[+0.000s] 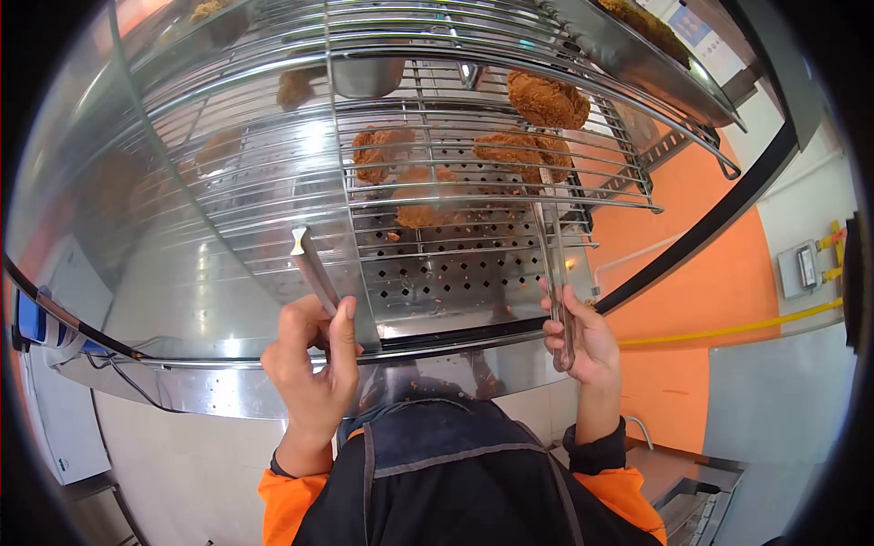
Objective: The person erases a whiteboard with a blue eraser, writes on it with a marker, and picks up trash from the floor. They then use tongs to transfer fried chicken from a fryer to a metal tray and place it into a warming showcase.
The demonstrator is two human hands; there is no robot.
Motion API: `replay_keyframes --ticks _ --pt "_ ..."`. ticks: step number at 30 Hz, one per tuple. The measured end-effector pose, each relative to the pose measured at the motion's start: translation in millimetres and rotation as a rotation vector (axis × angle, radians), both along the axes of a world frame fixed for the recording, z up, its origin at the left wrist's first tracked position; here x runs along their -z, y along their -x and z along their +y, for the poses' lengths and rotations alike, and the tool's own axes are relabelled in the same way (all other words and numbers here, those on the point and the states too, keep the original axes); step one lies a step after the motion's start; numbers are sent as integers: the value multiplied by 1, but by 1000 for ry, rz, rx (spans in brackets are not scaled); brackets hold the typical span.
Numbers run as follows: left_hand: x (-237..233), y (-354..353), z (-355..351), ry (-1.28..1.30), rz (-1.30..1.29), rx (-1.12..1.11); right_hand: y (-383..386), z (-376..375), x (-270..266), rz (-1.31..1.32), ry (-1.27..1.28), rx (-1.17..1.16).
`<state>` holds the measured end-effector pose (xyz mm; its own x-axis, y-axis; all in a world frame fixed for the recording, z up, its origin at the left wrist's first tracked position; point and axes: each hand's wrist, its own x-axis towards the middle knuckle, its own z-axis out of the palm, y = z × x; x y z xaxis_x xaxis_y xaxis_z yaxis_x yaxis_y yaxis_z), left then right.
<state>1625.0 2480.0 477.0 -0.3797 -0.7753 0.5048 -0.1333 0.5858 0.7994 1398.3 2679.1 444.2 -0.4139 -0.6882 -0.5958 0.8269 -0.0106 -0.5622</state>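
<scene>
My left hand [314,364] is closed on a metal door handle [314,268] at the glass front of a display warmer. My right hand [583,337] grips metal tongs [552,264], which reach through the open side of the warmer. Their tips are at a piece of fried chicken [505,150] lying on a wire rack. Another fried chicken piece [548,100] sits just above it in view, on a wire shelf. To the left are more pieces, one browned fried chicken piece [382,150] and one lower fried chicken piece [423,196] seen through the wires.
Wire shelves [437,45] cross above the tongs. A metal tray [655,64] with fried food stands at the upper right. Crumbs lie on the perforated bottom plate [437,278]. The warmer's dark curved frame [701,218] runs along the right, and its front ledge [455,341] passes below.
</scene>
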Motion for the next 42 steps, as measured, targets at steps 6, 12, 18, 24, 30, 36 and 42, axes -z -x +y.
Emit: replay_keyframes --ticks 6,12,18,24,30,36,42 --pt "0 0 1 -16 -7 3 -8 5 -31 54 -3 -7" --pt "4 0 1 -12 9 -12 -32 53 -43 172 -70 -74" --pt "5 4 3 -10 -2 -38 -48 40 -38 460 -209 -227" --pt "3 5 3 16 -5 -32 -47 0 -53 476 -168 -426" --pt "0 2 2 -11 -7 -18 -39 -23 -55 535 -182 -470" --pt "1 1 1 -32 7 1 -25 -22 -57 627 -171 -481" --pt "0 0 0 -24 1 7 2 -23 -60 762 -185 -420"
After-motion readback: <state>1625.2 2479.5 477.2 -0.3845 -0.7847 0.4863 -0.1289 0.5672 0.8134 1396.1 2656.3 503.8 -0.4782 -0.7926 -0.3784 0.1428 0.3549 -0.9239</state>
